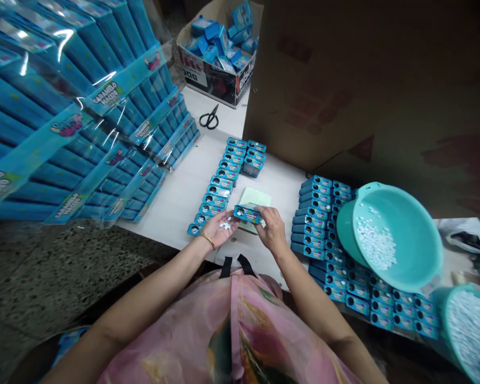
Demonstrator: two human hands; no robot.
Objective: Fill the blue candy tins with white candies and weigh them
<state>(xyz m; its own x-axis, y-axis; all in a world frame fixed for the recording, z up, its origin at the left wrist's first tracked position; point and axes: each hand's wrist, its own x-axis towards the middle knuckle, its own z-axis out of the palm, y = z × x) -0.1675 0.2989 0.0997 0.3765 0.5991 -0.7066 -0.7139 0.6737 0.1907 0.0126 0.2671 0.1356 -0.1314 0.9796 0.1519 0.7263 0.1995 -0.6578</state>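
From head height I look forward and steeply down, fairly near the left hand, right hand and white table; the upper right seems too dim to read.

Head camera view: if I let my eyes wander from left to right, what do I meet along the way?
Plastic-wrapped blue stack, left hand, held blue box, right hand, large teal basin, second teal container at the lower right.

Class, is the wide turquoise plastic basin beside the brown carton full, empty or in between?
In between: small white pieces lie inside the turquoise plastic basin, but much of it shows bare.
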